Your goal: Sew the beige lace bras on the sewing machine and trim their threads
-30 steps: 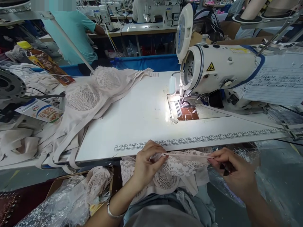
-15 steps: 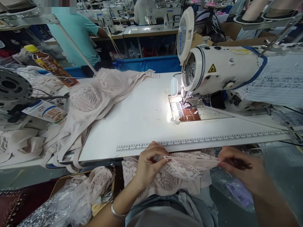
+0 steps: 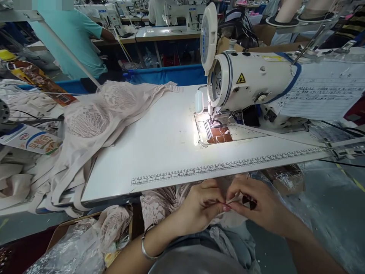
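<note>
Leaning at far left, a bottle (image 3: 38,79) is noted behind a printed packet (image 3: 32,140). The left end of the white table (image 3: 148,146) is covered by beige bras (image 3: 89,121). Below the front edge, a lace garment (image 3: 156,207) is partly hidden by the left hand (image 3: 199,207) and the right hand (image 3: 255,203), by whose closed fingertips pale material is pinched. Farther right, table space is occupied by a sewing machine (image 3: 242,82), overlapped by a handwritten sheet (image 3: 322,91).
</note>
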{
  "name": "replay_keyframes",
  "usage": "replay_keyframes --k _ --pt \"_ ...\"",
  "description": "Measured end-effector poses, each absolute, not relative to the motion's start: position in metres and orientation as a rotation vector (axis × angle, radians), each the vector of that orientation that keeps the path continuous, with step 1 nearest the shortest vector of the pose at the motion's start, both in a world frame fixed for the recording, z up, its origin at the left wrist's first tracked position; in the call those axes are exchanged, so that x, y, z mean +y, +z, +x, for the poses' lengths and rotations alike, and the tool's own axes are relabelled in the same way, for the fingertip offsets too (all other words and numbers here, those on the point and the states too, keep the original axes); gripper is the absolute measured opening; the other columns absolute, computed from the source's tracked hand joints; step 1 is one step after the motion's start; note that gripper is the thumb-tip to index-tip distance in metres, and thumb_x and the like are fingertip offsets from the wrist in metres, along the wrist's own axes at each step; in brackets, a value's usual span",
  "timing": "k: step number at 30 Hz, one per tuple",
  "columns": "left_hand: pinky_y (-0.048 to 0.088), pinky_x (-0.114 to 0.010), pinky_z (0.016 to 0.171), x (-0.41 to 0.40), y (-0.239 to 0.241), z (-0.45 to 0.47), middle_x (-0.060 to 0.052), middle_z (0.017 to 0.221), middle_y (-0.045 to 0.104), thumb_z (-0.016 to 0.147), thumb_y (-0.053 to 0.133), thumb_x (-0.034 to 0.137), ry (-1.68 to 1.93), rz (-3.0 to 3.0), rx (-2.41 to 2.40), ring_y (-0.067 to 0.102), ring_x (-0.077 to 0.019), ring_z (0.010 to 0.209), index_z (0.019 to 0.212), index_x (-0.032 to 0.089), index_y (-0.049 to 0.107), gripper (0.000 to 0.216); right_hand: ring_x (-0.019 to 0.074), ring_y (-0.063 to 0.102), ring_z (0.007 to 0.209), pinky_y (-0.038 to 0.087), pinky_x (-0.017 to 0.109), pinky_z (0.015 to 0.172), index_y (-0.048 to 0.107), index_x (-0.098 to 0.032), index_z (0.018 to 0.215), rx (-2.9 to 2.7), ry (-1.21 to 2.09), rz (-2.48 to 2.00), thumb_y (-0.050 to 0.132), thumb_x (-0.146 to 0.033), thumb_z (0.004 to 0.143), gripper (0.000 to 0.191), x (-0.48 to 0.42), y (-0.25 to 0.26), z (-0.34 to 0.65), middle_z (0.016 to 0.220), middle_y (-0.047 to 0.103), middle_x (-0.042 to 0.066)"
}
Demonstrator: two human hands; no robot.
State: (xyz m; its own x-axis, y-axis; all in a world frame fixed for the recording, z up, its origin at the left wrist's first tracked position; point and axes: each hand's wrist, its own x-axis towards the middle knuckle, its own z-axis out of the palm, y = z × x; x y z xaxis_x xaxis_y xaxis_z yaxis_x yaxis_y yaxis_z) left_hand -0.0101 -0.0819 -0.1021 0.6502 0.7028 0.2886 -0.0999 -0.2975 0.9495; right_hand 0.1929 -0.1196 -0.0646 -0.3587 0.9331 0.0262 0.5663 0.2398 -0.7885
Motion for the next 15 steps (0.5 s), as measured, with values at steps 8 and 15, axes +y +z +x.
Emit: replay_keyframes --k 8,15 --pt "0.041 -0.024 0.063 -0.072 -0.103 -0.017 -0.005 0.079 0.054 0.093 0.068 0.036 0.774 1.556 0.537 0.053 -0.0140 0.072 0.075 0.015 0.068 0.027 0.0098 0.044 0.059 0.037 0.023 0.052 0.061 -0.023 0.093 -1.943 1.133 -1.298 0.067 -0.042 0.092 0.020 -0.114 -0.080 0.228 0.088 0.062 0.002" --pt "0.047 -0.025 0.065 -0.071 -0.102 -0.016 -0.008 0.089 0.060 0.091 0.069 0.039 0.768 1.498 0.542 0.058 -0.0157 0.079 0.075 0.016 0.069 0.028 0.0100 0.049 0.059 0.043 0.024 0.053 0.064 -0.021 0.083 -1.931 1.204 -1.154 0.060 -0.041 0.097 0.024 -0.109 -0.072 0.226 0.090 0.065 0.005"
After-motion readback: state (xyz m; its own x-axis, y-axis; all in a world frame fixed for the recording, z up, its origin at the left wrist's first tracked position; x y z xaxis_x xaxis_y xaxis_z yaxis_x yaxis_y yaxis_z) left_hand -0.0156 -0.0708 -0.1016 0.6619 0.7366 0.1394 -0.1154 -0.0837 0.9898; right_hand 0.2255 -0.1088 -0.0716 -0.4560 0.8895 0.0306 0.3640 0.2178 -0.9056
